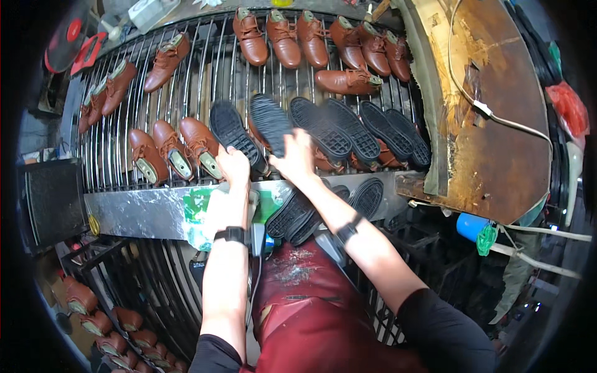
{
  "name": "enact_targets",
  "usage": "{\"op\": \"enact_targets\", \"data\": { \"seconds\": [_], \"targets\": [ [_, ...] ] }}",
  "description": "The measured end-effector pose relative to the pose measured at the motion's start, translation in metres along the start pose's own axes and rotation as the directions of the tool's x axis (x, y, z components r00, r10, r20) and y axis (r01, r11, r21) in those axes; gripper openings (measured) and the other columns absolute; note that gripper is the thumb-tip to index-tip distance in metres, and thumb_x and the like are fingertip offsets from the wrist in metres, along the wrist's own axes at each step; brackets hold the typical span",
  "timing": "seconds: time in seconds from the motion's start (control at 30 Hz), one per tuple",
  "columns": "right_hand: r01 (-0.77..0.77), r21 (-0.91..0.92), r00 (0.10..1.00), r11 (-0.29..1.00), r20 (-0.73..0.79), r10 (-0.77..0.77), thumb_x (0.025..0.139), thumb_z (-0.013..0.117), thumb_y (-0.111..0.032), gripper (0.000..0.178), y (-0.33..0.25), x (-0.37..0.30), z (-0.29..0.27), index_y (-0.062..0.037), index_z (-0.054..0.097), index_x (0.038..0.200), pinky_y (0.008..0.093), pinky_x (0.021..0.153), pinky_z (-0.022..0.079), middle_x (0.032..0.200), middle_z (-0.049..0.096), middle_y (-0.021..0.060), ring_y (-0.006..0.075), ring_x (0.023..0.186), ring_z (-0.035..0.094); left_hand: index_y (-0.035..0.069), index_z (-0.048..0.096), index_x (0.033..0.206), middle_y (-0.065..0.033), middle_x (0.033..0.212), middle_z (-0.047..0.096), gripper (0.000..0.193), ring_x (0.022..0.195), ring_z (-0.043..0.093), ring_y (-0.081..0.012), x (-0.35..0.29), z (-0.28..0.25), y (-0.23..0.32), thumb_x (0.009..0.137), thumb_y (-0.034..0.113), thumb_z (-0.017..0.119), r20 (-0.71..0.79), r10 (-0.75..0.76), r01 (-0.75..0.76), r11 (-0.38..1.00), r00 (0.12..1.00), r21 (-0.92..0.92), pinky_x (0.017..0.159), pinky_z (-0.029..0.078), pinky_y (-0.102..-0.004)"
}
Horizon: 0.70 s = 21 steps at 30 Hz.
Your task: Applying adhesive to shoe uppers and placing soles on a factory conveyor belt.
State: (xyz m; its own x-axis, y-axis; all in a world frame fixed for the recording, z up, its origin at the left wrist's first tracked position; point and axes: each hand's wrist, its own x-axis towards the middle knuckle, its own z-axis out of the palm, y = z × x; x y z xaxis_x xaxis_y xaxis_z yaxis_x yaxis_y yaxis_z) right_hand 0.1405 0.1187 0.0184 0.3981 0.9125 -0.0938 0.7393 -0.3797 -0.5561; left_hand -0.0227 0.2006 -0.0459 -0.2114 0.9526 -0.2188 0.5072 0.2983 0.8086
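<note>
My left hand (234, 165) is closed at the heel end of a black shoe sole (231, 127) that lies tread up on the rack. Just right of it, my right hand (296, 156) grips the heel end of another black sole (267, 115), smeared by motion. Brown leather shows along that sole's edge. Left of my hands, a brown lace-up shoe upper (199, 142) points away from me, beside two similar ones. Further right, several black soles (323, 127) lie tread up, with brown uppers partly under them. What lies beneath my fingers is hidden.
The rack of metal bars (211, 68) carries more brown shoes (284, 40) at the far side. Loose black soles (367, 198) rest near its metal front edge (137, 208). A worn wooden board (497, 124) with a white cable stands right. Brown shoes (112, 342) fill the lower left.
</note>
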Motion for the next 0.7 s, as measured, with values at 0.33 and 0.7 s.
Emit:
{"op": "enact_targets", "data": {
  "seconds": [0.33,0.7],
  "targets": [
    [-0.519,0.076,0.771,0.851,-0.387,0.505,0.072,0.093,-0.047,0.105,0.117,-0.214,-0.048,0.0083,0.045,0.148,0.0563,0.115,0.038,0.141,0.05,0.03,0.0485,0.133,0.047,-0.006,0.05,0.143,-0.0242,0.126,0.062,0.067,0.116,0.063,-0.0345,-0.194,-0.008,0.015,0.093,0.027,0.08,0.33,0.454,-0.513,0.851,0.828,0.116,0.098,0.054,-0.0468],
    [-0.574,0.782,0.465,0.244,0.066,0.883,0.074,0.091,-0.022,0.07,0.181,-0.267,-0.044,0.0065,0.062,0.131,0.038,0.099,0.055,0.119,0.073,0.0143,0.0274,0.107,0.07,-0.004,0.061,0.104,-0.0245,0.095,0.064,0.032,0.085,0.067,-0.0468,-0.249,-0.033,-0.026,0.091,0.02,0.078,0.782,0.358,-0.759,0.615,0.51,0.214,0.074,0.055,-0.0535]
  ]
}}
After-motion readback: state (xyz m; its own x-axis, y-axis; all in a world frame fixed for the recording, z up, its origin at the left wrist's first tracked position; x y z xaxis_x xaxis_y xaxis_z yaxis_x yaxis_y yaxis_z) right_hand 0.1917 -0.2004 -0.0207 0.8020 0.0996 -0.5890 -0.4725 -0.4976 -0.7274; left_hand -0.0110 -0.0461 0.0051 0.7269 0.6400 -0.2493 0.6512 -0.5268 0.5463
